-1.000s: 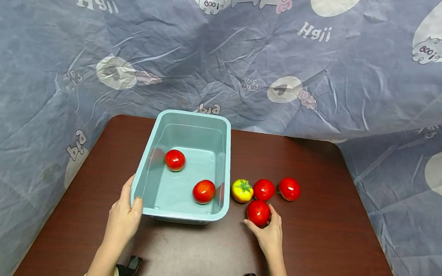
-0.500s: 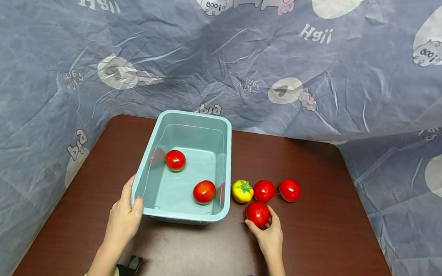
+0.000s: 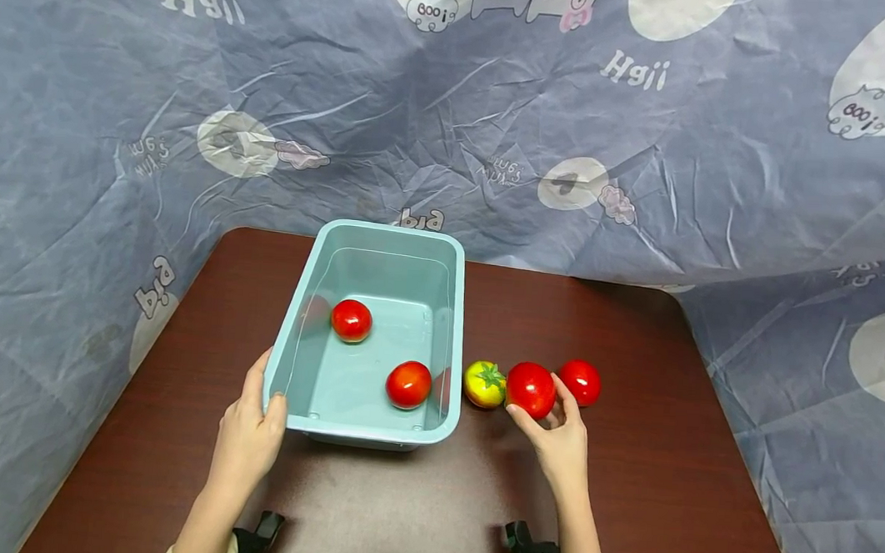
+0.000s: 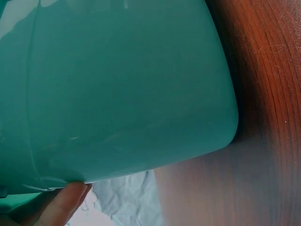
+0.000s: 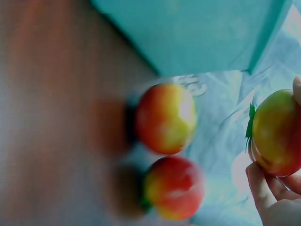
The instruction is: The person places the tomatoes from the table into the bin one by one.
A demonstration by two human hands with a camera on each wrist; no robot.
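My left hand (image 3: 246, 433) grips the near left corner of the light blue-green plastic bin (image 3: 450, 344). In the left wrist view a finger (image 4: 66, 203) lies against the rim beside the bin's wall (image 4: 131, 94). Two red tomatoes, one farther back (image 3: 352, 321) and one nearer the front right (image 3: 409, 385), lie inside. My right hand (image 3: 563, 437) holds another red tomato (image 3: 531, 390) between thumb and fingers; the right wrist view shows this tomato (image 5: 277, 132), with its green leaf cap, raised off the table. It hides a tomato behind it in the head view.
Right of the bin a yellow tomato (image 3: 485, 384) with a green cap sits on the brown table (image 3: 666, 455). A red tomato (image 3: 580, 382) lies farther right, beside my right fingers. Printed grey-blue cloth (image 3: 420, 125) hangs behind the table.
My right hand has lifted the nearest tomato and moved it away from me and slightly right, over the red one behind. The left hand and bin have stayed in place.
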